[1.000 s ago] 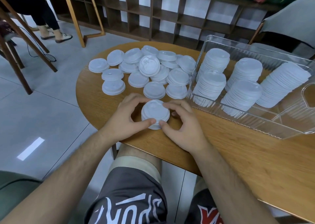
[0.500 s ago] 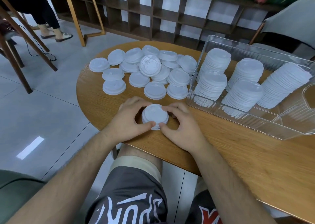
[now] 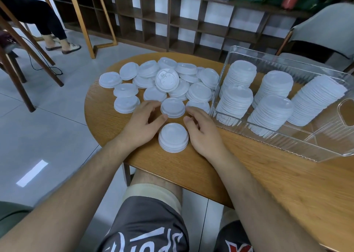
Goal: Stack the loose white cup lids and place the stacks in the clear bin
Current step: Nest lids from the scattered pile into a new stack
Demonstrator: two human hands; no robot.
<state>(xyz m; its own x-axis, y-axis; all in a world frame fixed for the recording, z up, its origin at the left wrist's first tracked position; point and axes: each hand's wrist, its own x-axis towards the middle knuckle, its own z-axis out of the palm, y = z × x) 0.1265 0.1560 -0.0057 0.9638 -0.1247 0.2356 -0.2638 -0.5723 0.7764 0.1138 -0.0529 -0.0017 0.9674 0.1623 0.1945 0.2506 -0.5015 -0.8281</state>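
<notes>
Readable marking is limited to the shorts (image 3: 149, 213) at the bottom centre of the frame.

1. Dark grey leg: white lettering (image 3: 147, 241) in block characters, upside down to the camera and cut by the lower frame edge. The visible characters resemble "P", "U", "R". The rest is cropped, so the full word cannot be confirmed.
2. Second leg, bottom edge, right of centre: red lettering (image 3: 238, 249) with a white outline. Only a fragment resembling "V" or "Y" shows.

One lid (image 3: 167, 79) on top of the loose pile, upper centre, bears embossed marks too small to read.
</notes>
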